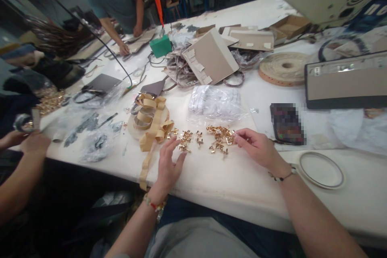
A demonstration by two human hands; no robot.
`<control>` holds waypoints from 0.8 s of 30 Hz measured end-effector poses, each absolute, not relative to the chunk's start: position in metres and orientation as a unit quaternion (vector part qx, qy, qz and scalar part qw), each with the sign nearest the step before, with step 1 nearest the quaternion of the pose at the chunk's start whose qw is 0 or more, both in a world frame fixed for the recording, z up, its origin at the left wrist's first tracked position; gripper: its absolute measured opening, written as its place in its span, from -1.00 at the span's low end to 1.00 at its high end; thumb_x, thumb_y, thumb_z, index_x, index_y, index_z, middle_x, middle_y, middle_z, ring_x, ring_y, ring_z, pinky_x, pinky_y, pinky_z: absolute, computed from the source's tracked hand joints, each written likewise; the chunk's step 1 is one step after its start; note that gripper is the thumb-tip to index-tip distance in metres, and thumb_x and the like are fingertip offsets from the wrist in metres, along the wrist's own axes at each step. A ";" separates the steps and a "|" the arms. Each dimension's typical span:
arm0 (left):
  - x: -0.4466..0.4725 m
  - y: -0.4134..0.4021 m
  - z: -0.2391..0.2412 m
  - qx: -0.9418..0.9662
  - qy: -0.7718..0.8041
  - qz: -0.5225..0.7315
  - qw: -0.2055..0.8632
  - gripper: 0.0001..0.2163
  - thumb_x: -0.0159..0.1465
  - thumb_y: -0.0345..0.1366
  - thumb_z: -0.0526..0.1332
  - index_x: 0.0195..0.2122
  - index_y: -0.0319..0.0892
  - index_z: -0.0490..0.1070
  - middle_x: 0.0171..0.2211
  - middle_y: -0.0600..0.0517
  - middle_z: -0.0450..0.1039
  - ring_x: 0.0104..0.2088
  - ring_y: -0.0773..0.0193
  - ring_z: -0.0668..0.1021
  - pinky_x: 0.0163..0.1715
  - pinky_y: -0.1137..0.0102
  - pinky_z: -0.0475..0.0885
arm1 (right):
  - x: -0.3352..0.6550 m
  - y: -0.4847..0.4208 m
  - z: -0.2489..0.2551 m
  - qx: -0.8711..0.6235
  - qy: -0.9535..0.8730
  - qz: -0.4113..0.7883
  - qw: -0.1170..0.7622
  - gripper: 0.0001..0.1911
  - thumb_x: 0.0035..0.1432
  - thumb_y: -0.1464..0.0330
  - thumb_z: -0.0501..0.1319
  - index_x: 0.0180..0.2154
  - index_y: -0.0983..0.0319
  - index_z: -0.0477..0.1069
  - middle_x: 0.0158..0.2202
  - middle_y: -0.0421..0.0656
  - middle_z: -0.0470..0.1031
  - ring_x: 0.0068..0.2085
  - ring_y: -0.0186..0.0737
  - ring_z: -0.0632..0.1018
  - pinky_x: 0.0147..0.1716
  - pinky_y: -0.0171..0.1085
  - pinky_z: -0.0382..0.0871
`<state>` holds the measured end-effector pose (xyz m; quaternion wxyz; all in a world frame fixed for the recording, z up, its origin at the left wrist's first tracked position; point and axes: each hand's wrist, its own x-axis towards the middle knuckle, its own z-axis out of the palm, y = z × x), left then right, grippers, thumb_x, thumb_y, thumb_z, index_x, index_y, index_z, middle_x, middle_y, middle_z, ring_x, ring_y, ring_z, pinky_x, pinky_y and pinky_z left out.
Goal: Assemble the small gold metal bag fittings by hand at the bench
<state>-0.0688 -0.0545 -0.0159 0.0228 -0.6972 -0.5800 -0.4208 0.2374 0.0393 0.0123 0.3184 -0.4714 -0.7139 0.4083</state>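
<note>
Nearby, strap coil [151,123] and plastic bag [216,102] hem the gold clips [219,135]; right hand [256,149] grip pinches some, left hand [169,165] spread.

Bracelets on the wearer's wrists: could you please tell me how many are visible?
2: a beaded bracelet below the left hand, a thin cord bracelet below the right hand. None looks hidden.

Small gold metal clasps [219,136] heaped loose on white table [211,177], few scattered [186,140] just left of heap.
</note>
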 end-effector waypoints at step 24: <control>0.057 0.014 0.015 -0.603 -0.395 -0.539 -0.436 -0.55 0.28 -0.43 0.25 0.16 -0.03 0.23 -0.16 -0.02 0.46 -0.20 0.27 0.60 -0.22 0.37 0.57 | 0.232 0.037 0.012 -0.361 -0.517 0.666 0.398 -0.61 -0.01 0.13 0.46 -0.28 0.17 0.37 -0.29 -0.21 0.54 -0.28 -0.22 0.60 -0.14 -0.14 0.56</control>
